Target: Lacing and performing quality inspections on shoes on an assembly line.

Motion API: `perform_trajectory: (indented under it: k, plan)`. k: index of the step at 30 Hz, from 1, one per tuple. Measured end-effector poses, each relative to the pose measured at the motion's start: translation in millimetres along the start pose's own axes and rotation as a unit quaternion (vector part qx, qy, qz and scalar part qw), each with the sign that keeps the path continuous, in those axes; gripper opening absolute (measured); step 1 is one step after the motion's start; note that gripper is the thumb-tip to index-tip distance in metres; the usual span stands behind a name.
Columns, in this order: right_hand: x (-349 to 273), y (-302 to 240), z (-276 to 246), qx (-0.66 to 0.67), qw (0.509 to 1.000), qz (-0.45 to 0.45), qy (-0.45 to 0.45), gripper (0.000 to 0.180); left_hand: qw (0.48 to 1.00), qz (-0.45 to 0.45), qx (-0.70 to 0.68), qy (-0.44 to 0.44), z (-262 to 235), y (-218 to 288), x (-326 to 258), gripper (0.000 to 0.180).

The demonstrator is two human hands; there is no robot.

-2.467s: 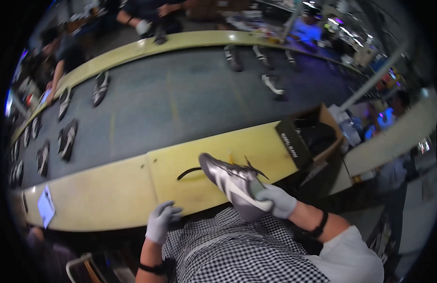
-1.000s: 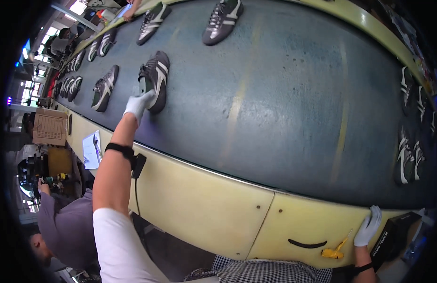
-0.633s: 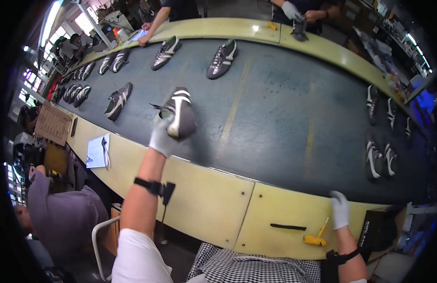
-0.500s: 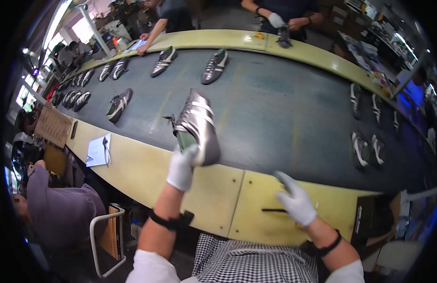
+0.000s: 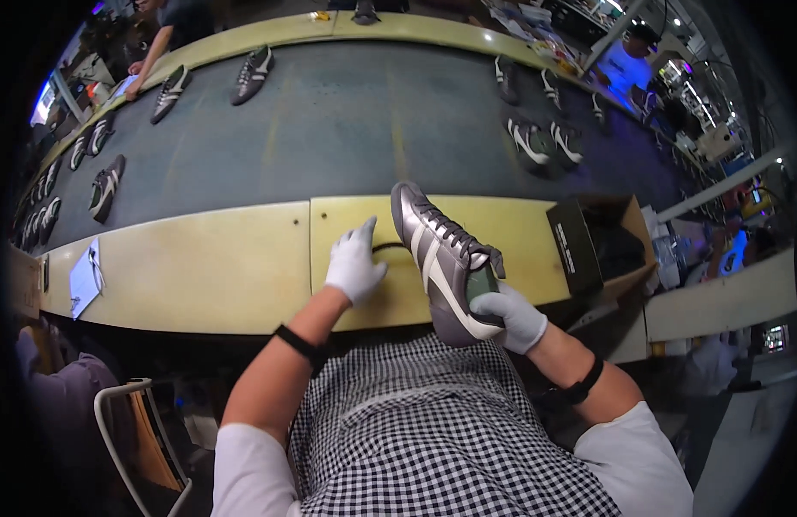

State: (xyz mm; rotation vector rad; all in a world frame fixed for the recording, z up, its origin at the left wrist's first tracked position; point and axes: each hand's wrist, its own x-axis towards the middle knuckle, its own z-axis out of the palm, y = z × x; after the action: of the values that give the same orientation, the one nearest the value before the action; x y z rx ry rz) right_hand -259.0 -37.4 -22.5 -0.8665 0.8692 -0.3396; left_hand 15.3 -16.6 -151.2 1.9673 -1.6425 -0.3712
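Sneaker (image 5: pixel 441 263): centre of the frame, toe toward the top, above the yellow tabletop (image 5: pixel 217 246); probably light, with a firm sole.
Metallic upper (image 5: pixel 422 231): likely pliable, a little slippery under gloves, easily scuffed.
Right hand (image 5: pixel 516 319): fingers clamped on the heel at the shoe's opening.
Left hand (image 5: pixel 355 265): holds nothing, thumb apart from the fingers, near a black strip (image 5: pixel 385 246).
Heel (image 5: pixel 457 326): probably stiffest, so the soundest hold.
Laces (image 5: pixel 446 227): likely soft; a poor grip.
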Motion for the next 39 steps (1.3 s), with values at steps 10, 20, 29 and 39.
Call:
perform_trajectory:
  k: [10,20,29,39]
  plan:
    - [-3,53,14,-0.364,0.93,-0.011,0.045,0.083,0.825,-0.127,-0.531,-0.148,-8,0,21,0.076]
    - [37,42,28,-0.573,0.811,-0.101,0.057,0.097,0.943,-0.08,-0.294,-0.137,-63,6,-65,0.045]
    - [56,31,12,-0.479,0.809,-0.339,-0.036,0.027,0.959,0.057,-0.243,-0.135,-64,64,-69,0.074]
    - [15,-54,27,-0.153,0.935,-0.32,-0.022,0.011,0.958,-0.045,-0.269,-0.085,-80,69,-50,0.033]
